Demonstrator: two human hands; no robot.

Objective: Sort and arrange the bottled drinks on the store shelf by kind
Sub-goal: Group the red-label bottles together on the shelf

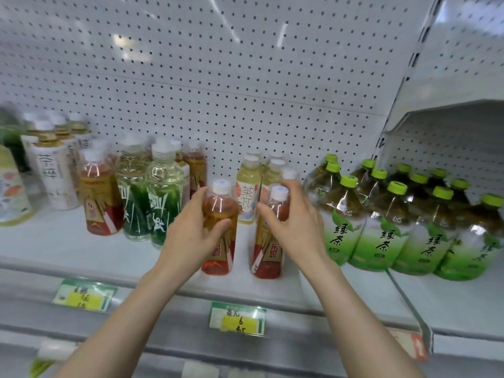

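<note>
My left hand (195, 227) is wrapped around an amber tea bottle with a red and gold label (219, 249) near the shelf's front middle. My right hand (296, 222) grips a second bottle of the same kind (268, 255) just to its right. Both bottles stand upright, a small gap between them. A third red-and-gold bottle (99, 197) stands further left, beside two clear bottles with green labels (152, 203). Pale yellow bottles with white labels (248, 192) stand behind my hands.
Large green-tea bottles with lime caps (381, 222) fill the right side of the white shelf (68, 252). White-labelled bottles (54, 170) crowd the far left. A pegboard wall (218, 77) backs the shelf. Price tags (237, 319) hang on the front rail.
</note>
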